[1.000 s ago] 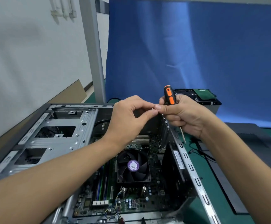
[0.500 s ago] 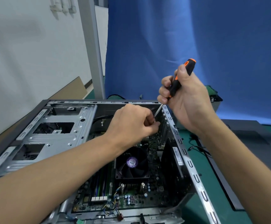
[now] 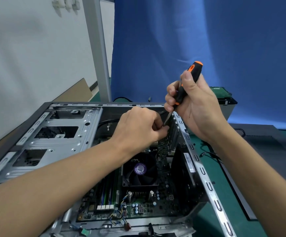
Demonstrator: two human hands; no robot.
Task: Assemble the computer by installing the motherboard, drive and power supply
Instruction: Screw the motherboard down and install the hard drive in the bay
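Bent over an open computer case (image 3: 67,141) laid on its side on a green mat (image 3: 236,202), in front of a blue backdrop (image 3: 207,40). Right hand (image 3: 195,106) wrapped tightly round the black-and-orange handle of a screwdriver (image 3: 195,71), thumb lying up along the handle, thin metal shaft slanting down and left to the far right corner of the case, just inside its slotted rim. Left hand (image 3: 138,129) reaching in from the opposite side, fingers curled and thumb pinched against the fingertips right at the screwdriver's tip, closed on what may be a small screw, too well hidden to confirm. Motherboard (image 3: 138,207) seated flat on the floor of the case below both hands, with a black cooling fan (image 3: 139,170) bearing a purple label near its middle, memory sticks (image 3: 107,192) just left of the fan, and loose coloured wires at the near edge. Silver drive cage (image 3: 57,147) filling the left part of the case. Hard drive (image 3: 222,93) outside the case, circuit side up on a grey box (image 3: 227,110) behind the right hand. Dark panel (image 3: 267,147) lying flat on the mat to the right of the case.
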